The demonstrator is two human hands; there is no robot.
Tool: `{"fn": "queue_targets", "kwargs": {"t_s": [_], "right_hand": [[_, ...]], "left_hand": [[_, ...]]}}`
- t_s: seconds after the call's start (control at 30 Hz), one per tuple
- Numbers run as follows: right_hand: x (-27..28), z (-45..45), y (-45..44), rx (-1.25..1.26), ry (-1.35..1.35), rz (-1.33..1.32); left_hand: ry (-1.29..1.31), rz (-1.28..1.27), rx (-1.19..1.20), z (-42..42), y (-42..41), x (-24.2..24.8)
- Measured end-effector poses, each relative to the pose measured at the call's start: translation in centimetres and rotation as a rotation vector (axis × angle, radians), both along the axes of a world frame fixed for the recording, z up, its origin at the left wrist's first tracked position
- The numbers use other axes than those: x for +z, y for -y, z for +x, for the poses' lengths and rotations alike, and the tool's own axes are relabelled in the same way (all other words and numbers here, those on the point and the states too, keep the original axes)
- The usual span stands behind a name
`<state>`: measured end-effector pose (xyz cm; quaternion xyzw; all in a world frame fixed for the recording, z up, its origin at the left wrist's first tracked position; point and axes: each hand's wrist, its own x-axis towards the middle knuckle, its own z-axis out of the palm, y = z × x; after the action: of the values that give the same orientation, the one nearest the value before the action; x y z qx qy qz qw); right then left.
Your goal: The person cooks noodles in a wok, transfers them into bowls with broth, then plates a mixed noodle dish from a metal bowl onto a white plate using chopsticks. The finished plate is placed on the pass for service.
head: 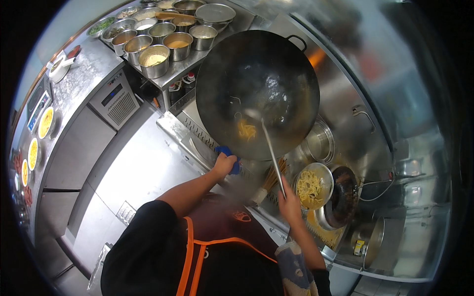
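A large dark wok (229, 77) sits tilted on the stove, with a small heap of yellow food strips (247, 130) low on its near left side. My left hand (224, 162) grips a blue cloth (234, 169) at the wok's near rim; the cloth hides what is under it. In my right hand (289, 199) is the metal handle of a wok ladle (273, 151), whose head rests inside the wok by the strips. Right of the wok, a metal bowl (330, 181) holds more pale yellow strips. A bamboo wok brush (276, 177) lies between my hands.
Several steel pots (154, 70) of sauces and seasonings crowd the shelf at upper left. A steel counter (87, 70) along the left bears bowls of yellow food and a scale. Beyond the bowl stands a dark round vessel (342, 198). A flame (317, 58) shows beside the wok.
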<state>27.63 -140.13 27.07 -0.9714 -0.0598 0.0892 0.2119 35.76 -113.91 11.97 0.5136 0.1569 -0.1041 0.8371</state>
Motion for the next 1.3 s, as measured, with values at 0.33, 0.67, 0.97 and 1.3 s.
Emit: {"fn": "queue_targets", "kwargs": {"t_s": [0.33, 0.67, 0.97, 1.3], "right_hand": [[0.4, -5.2, -0.6, -0.021, -0.171, 0.226], [-4.0, -1.9, 5.8, 0.141, -0.107, -0.415], [11.9, -15.1, 22.8, -0.292, -0.128, -0.689], [-8.4, 13.1, 26.3, -0.669, -0.053, 0.182]], "left_hand": [[0.039, -0.041, 0.057, 0.0, 0.1, -0.6], [-0.052, -0.032, 0.08, 0.3, -0.2, 1.5], [-0.193, 0.422, 0.038, 5.0, 0.2, 8.3], [-0.302, 0.123, -0.135, 9.3, -3.7, 8.5]]}}
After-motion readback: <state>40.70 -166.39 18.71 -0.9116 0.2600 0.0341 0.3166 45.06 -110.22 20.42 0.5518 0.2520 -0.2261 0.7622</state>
